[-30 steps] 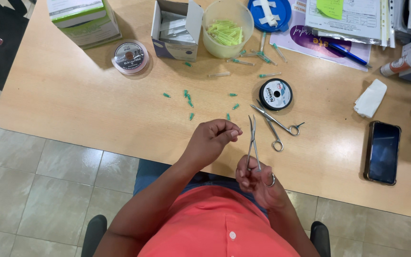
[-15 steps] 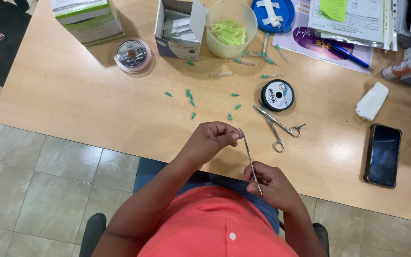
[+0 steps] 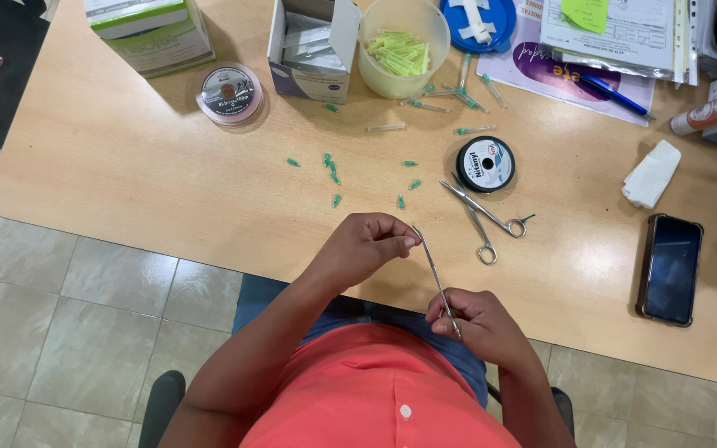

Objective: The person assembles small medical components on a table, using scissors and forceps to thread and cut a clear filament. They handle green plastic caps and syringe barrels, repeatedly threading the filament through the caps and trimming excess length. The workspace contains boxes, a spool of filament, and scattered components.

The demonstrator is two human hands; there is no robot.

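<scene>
slim steel forceps [image 3: 436,278] slant above the table edge, tip up-left, handles down-right.

Thin shiny metal forceps [image 3: 436,278] pinched between bare fingers [image 3: 408,241]. Pale wood-look counter [image 3: 143,166], smooth, satin. Polished steel scissors [image 3: 485,217]. Translucent plastic cup [image 3: 404,46]. Glossy black phone [image 3: 670,268]. Crumpled white tissue [image 3: 651,172]. Matt coral cloth shirt [image 3: 375,390].

Green caps [image 3: 331,168], coral shirt [image 3: 375,390]
</scene>
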